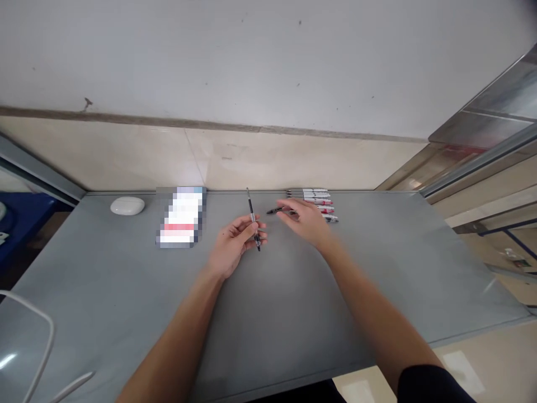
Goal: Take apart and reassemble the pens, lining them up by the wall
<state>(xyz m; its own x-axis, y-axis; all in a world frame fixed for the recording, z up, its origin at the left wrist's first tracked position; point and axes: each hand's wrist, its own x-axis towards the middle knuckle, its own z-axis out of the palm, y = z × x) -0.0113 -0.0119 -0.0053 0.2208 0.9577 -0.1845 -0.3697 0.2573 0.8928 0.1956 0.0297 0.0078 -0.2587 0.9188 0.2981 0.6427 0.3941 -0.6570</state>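
Observation:
A slim pen (251,212) with a dark grip and clear barrel is pinched between the thumb and fingers of my left hand (237,240). It points away from me, metal tip at the far end, held just over the grey table (268,313). My right hand (308,221) is closed about a black pen part (274,211), which pokes out left of the thumb and index finger; the rest of it is hidden. Beyond and partly beneath that hand lies a row of several pens (316,194), white and clear with some red parts, side by side.
A white rounded case (127,206) and a phone (182,215) with a blurred screen lie at the back left. White cable (48,336) curls at the front left. A tiled wall (226,157) borders the back edge; a blue item (25,218) stands off the left side.

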